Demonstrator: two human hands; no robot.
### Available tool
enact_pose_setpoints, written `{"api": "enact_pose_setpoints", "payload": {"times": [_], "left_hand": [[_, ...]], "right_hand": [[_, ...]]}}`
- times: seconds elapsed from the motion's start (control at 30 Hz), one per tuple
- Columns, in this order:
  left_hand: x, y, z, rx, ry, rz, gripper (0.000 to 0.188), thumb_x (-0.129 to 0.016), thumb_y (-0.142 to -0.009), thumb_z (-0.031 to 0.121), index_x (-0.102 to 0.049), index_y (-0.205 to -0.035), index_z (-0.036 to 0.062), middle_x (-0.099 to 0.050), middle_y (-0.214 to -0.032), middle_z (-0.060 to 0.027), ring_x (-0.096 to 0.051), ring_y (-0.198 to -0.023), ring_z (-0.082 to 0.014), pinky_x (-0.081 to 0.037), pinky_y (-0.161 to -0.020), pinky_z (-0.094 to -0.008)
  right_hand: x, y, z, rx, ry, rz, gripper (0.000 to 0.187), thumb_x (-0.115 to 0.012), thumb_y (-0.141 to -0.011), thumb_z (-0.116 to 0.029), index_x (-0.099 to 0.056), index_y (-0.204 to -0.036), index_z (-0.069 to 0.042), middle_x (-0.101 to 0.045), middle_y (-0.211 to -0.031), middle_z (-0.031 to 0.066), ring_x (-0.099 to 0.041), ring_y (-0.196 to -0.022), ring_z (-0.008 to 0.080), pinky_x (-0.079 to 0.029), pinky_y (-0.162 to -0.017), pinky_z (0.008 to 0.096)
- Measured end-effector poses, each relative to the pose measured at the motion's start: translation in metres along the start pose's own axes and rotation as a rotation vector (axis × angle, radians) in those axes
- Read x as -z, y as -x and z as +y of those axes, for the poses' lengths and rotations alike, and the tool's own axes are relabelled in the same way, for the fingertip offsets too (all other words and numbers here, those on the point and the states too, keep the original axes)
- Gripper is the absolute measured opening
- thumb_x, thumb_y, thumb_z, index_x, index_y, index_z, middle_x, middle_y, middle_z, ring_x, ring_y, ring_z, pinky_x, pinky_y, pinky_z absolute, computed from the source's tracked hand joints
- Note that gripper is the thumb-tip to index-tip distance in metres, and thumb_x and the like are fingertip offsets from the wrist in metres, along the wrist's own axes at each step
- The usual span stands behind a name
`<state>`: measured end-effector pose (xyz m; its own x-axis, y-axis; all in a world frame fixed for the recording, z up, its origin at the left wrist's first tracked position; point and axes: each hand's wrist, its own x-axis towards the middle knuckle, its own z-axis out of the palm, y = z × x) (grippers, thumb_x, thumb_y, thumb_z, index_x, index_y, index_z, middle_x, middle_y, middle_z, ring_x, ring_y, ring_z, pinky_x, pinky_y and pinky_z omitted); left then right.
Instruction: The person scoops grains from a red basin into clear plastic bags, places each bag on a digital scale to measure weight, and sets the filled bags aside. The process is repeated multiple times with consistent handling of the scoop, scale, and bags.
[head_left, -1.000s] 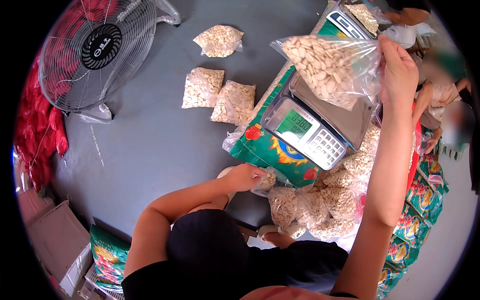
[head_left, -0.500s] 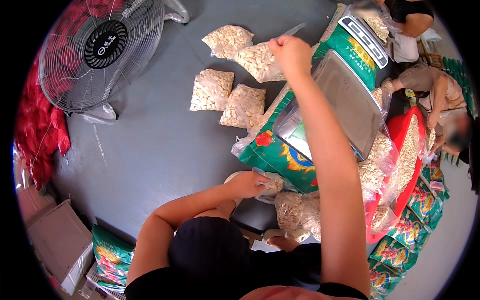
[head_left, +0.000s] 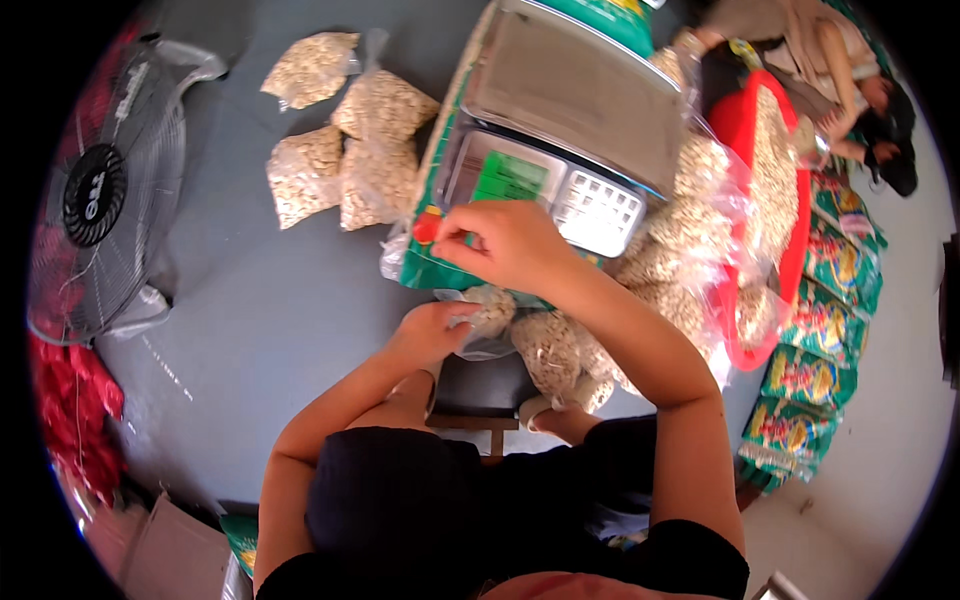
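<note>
My left hand [head_left: 435, 332] grips the edge of a clear plastic bag of pale seeds [head_left: 490, 312] close in front of me. Above and to the right of that bag, my right hand [head_left: 505, 240] hovers with its fingers curled to a pinch, nothing visible in them. Beneath and beyond it is a digital scale [head_left: 575, 100] with a steel platform and a lit green display, resting on a green printed sack [head_left: 425, 262]. To the left on the floor lie several filled clear bags [head_left: 385, 105] in a cluster.
More filled bags [head_left: 548, 350] crowd right of my left hand and along the scale. A red basin [head_left: 797, 255] holds loose seeds; beyond it sits another person [head_left: 830, 60]. Green packages [head_left: 805, 375] line the right. At far left stand a floor fan [head_left: 110, 195] and red material [head_left: 75, 410].
My right hand has let go of a bag at the far cluster and come back toward me, over the scale's near side. My left hand keeps its bag. The whole view has shifted.
</note>
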<state>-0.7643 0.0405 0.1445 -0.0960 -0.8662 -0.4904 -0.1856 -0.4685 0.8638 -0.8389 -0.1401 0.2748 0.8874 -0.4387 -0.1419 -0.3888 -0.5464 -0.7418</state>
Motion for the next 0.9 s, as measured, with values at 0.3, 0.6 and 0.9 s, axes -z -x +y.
{"api": "enact_pose_setpoints", "payload": {"times": [0.3,0.6,0.9], "left_hand": [[-0.019,-0.014,0.014,-0.052,-0.146,0.052,0.033,-0.059,-0.085,0.010,-0.068,-0.116,0.0156,-0.065,-0.102,-0.0120,-0.065,-0.076,-0.0276,-0.052,-0.072,-0.0366],[-0.026,-0.020,0.031,-0.058,-0.391,0.067,0.031,-0.056,-0.086,0.008,-0.070,-0.112,0.0158,-0.061,-0.102,-0.0117,-0.061,-0.081,-0.0305,-0.050,-0.075,-0.0387],[-0.021,-0.013,0.024,0.008,-0.357,0.061,0.026,-0.058,-0.086,0.013,-0.070,-0.109,0.0131,-0.061,-0.100,-0.0123,-0.062,-0.085,-0.0318,-0.050,-0.076,-0.0397]], "right_hand": [[0.076,0.232,0.088,-0.937,0.287,-0.335,0.056,-0.067,-0.075,-0.065,-0.068,-0.080,-0.009,-0.070,-0.080,0.0093,-0.068,-0.079,0.0249,-0.052,-0.068,0.0380],[-0.138,0.321,0.157,-1.093,0.020,0.137,0.080,-0.068,-0.074,-0.062,-0.063,-0.105,0.011,-0.065,-0.098,0.0313,-0.065,-0.098,0.0395,-0.049,-0.087,0.0435],[-0.095,0.325,0.132,-0.747,0.087,-0.201,0.035,-0.050,-0.096,-0.033,-0.061,-0.090,-0.001,-0.063,-0.082,0.0254,-0.059,-0.082,0.0466,-0.046,-0.071,0.0517]]}}
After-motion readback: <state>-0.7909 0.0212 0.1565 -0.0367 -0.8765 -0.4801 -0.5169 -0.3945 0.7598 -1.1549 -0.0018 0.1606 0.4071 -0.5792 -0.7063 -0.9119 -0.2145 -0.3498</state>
